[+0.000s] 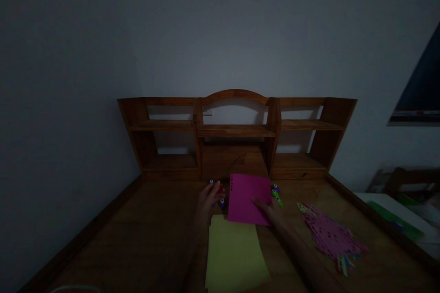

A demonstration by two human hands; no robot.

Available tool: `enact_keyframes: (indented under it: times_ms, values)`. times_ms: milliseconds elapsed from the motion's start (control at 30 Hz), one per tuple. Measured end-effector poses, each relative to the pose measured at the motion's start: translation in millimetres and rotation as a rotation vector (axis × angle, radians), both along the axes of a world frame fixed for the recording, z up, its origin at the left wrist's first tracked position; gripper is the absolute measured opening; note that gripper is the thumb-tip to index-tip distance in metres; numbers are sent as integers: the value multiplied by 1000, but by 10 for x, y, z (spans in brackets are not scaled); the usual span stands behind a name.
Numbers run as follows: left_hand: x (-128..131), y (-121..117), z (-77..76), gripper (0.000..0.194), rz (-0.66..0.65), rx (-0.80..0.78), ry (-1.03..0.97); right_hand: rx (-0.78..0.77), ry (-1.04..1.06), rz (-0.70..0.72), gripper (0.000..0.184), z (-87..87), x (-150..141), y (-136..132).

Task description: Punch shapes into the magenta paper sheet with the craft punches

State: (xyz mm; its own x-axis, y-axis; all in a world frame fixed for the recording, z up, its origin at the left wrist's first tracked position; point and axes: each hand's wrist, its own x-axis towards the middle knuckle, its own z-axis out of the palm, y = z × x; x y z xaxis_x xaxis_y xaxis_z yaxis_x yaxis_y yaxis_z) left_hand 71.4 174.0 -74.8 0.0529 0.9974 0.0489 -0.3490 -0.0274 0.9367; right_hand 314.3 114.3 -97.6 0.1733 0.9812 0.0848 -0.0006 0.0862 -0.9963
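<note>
A bright pink sheet of paper is held tilted up above the desk, with a column of small holes along its upper left edge. My right hand grips its lower right side, thumb on top and the other fingers mostly hidden behind it. My left hand is closed around a small red object just left of the punched edge; its kind is too dark to make out. Below lies a stack of pale yellow paper, partly overlapped by the pink sheet.
Small purple and green pieces with eye-like white spots, such as a green one and a purple one, lie beside both hands. A heap of pink, hole-patterned strips is on the right. A wooden shelf unit stands at the back.
</note>
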Motion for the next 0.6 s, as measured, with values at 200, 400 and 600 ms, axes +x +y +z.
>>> enact_keyframes:
  times_ms: [200, 400, 600]
  values:
    - [-20, -21, 91, 55, 80, -136, -26, -57, 139, 0, 60, -71, 27, 59]
    - [-35, 41, -7, 59, -4, -210, -137, -66, 188, -47, 65, -108, 49, 118]
    - [-39, 53, -26, 48, 21, -198, -230, -67, 290, -11, 63, -85, 37, 112]
